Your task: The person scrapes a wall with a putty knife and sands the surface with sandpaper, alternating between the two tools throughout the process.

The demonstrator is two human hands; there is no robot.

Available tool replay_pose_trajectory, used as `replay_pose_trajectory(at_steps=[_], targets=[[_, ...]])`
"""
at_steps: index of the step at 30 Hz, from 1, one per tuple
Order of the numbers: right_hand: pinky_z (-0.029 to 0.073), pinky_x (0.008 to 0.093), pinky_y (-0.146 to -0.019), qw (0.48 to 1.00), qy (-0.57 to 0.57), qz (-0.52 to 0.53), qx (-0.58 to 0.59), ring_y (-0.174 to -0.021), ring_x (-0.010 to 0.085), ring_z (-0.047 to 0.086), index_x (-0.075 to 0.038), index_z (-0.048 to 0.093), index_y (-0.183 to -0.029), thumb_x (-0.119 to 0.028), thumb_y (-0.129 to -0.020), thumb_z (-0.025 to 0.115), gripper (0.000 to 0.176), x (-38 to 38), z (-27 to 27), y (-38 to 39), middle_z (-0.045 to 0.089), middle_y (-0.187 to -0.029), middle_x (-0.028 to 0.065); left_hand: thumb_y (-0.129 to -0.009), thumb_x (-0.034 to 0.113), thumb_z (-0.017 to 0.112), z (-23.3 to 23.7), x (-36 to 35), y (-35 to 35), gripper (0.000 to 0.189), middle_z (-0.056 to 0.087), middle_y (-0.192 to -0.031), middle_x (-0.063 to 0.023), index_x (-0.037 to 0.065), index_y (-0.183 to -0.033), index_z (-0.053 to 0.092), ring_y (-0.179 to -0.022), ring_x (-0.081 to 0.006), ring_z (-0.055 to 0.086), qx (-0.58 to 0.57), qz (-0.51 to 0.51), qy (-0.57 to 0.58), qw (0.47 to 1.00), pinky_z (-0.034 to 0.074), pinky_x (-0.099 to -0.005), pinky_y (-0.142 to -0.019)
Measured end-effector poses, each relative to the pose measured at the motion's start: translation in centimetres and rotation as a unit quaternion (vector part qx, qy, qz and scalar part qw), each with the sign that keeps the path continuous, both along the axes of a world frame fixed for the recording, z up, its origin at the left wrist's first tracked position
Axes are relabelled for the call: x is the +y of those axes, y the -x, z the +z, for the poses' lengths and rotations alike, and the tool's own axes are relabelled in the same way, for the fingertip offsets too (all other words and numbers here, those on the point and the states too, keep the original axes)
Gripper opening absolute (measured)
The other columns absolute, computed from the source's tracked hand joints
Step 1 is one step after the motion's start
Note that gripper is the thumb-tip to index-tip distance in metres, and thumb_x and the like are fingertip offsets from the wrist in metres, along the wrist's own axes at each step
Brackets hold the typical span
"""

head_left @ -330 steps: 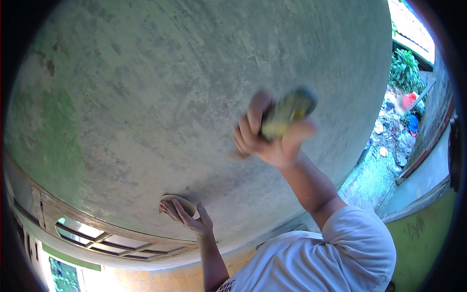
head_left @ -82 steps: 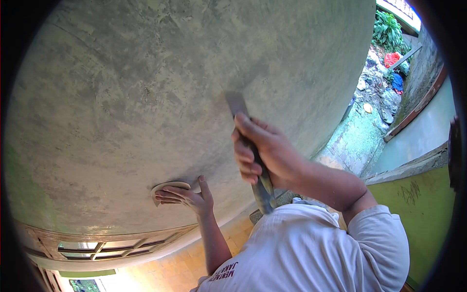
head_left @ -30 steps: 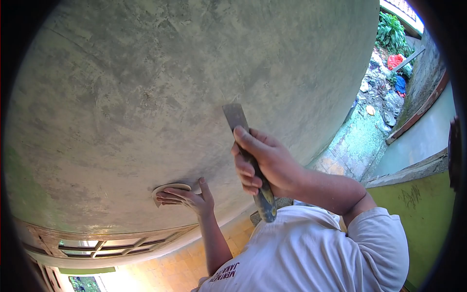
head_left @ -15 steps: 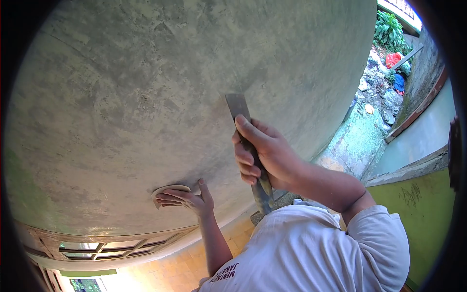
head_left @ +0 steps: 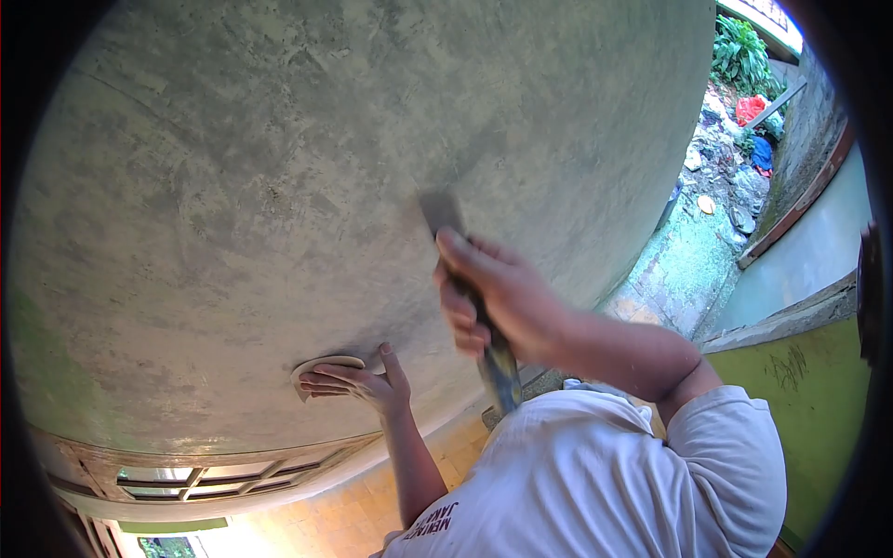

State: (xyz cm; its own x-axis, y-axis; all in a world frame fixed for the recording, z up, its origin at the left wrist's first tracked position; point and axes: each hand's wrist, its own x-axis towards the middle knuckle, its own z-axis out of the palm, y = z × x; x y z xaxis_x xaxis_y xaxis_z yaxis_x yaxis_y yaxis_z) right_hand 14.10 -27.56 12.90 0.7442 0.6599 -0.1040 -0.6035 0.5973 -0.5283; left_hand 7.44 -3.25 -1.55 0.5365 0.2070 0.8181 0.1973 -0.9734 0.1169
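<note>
My right hand [head_left: 498, 293] is wrapped round the dark handle of a scraper [head_left: 441, 212], thumb laid along it toward the blade. The flat grey blade points up at the mottled grey plastered wall [head_left: 223, 186]; motion blur hides whether its tip touches. Lower left, my left hand [head_left: 358, 379] has its fingers over a thin, pale, round-edged flat piece [head_left: 332, 360], held against or close to the wall. Its thumb stands apart from the fingers. Much of the pale piece is hidden beneath the fingers.
A wooden-framed window grille [head_left: 214, 479] runs below the wall at lower left. To the right, rubble and litter [head_left: 735, 177] lie along a passage beside a low green wall [head_left: 800, 400]. Yellowish floor tiles [head_left: 344, 511] show below.
My right hand and the scraper have shifted slightly left and down across the wall, and are now blurred. My left hand and the pale piece stay almost where they were.
</note>
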Motion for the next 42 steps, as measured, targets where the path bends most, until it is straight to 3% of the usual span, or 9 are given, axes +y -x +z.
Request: replay_pose_trajectory(at_steps=[13,15,20,25,29,35,37,40,42], targets=[[0.036,0.0273,-0.04,1.0,-0.016,0.01,-0.025,-0.039,0.0093,0.039,-0.009,0.043,-0.087,-0.044,-0.095,0.045,0.036,-0.6,-0.3,0.6,0.044,-0.056,-0.0003,-0.084,0.043,0.058,0.0,-0.1,0.2,0.103,-0.018,-0.145,-0.0325,-0.006,-0.142,-0.011,-0.135,-0.0476,-0.018,0.003,0.002,-0.004,1.0,-0.011,-0.0599,-0.104],[0.035,0.0267,-0.039,0.996,0.023,0.065,-0.048,-0.037,0.0096,0.037,-0.01,0.045,-0.087,-0.044,-0.096,0.043,0.035,-0.7,0.3,1.5,0.042,-0.053,-0.0004,-0.084,0.043,0.058,0.0,-0.2,-0.1,0.103,-0.018,-0.145,-0.0326,-0.006,-0.141,-0.011,-0.135,-0.0476,-0.018,0.002,-0.001,-0.005,1.0,-0.011,-0.0598,-0.104],[0.036,0.0272,-0.04,0.997,0.013,-0.07,-0.028,-0.039,0.0112,0.038,-0.01,0.044,-0.089,-0.043,-0.097,0.041,0.034,-0.9,0.2,-0.5,0.042,-0.055,0.001,-0.082,0.047,0.059,0.2,0.1,-0.3,0.105,-0.016,-0.145,-0.0326,-0.005,-0.142,-0.011,-0.135,-0.0479,-0.018,-0.011,0.001,-0.01,1.0,-0.013,-0.0614,-0.103],[0.039,0.0309,-0.042,0.998,0.048,0.036,0.013,-0.042,0.0154,0.043,-0.01,0.044,-0.091,-0.035,-0.098,0.041,0.026,0.4,-4.5,4.2,0.044,-0.057,0.0049,-0.08,0.045,0.063,0.0,0.0,0.0,0.107,-0.015,-0.146,-0.0319,-0.003,-0.143,-0.008,-0.134,-0.0504,-0.017,-0.023,0.012,0.026,0.999,-0.011,-0.0643,-0.102],[0.045,0.0346,-0.055,0.984,0.03,0.175,0.032,-0.057,0.0183,0.052,-0.01,0.045,-0.101,-0.023,-0.094,0.052,0.017,0.0,-9.0,7.4,0.051,-0.071,0.0086,-0.079,0.042,0.066,0.1,-0.2,0.3,0.103,-0.007,-0.148,-0.0315,-0.001,-0.144,0.0,-0.135,-0.0518,-0.009,-0.026,-0.008,-0.002,1.0,-0.004,-0.0663,-0.103],[0.046,0.0359,-0.076,0.933,0.084,0.339,-0.083,-0.081,0.0223,0.058,-0.011,0.031,-0.126,-0.004,-0.084,0.06,0.051,-1.9,-10.5,8.1,0.058,-0.094,0.0142,-0.079,0.039,0.068,-1.1,0.4,1.3,0.101,-0.004,-0.149,-0.0288,0.001,-0.145,0.002,-0.136,-0.0504,-0.005,-0.011,-0.002,-0.001,1.0,-0.001,-0.0651,-0.105],[0.042,0.0341,-0.082,0.909,0.025,0.394,-0.135,-0.093,0.0197,0.055,-0.013,0.025,-0.133,-0.004,-0.085,0.056,0.058,-1.9,-11.7,8.8,0.056,-0.102,0.0135,-0.079,0.038,0.068,-1.8,0.7,1.7,0.099,-0.001,-0.149,-0.029,0.001,-0.145,0.004,-0.136,-0.0507,-0.004,-0.014,-0.005,0.007,1.0,0.001,-0.065,-0.105],[0.039,0.0363,-0.087,0.901,0.038,0.416,-0.118,-0.097,0.022,0.053,-0.015,0.03,-0.125,-0.001,-0.079,0.059,0.056,-1.7,-11.7,9.1,0.051,-0.106,0.0137,-0.079,0.035,0.068,-3.3,1.4,2.4,0.094,0.003,-0.149,-0.0287,0.0,-0.144,0.01,-0.136,-0.0509,0.001,-0.001,-0.008,0.019,1.0,0.004,-0.0656,-0.105],[0.04,0.0389,-0.087,0.912,0.037,0.403,-0.066,-0.097,0.0241,0.053,-0.013,0.035,-0.117,0.002,-0.075,0.059,0.051,-1.0,-10.8,9.6,0.047,-0.105,0.0135,-0.074,0.034,0.071,-4.2,1.9,2.9,0.085,0.014,-0.15,-0.0226,0.006,-0.141,0.027,-0.137,-0.0464,0.009,-0.011,-0.024,0.034,0.999,0.009,-0.0648,-0.106]])
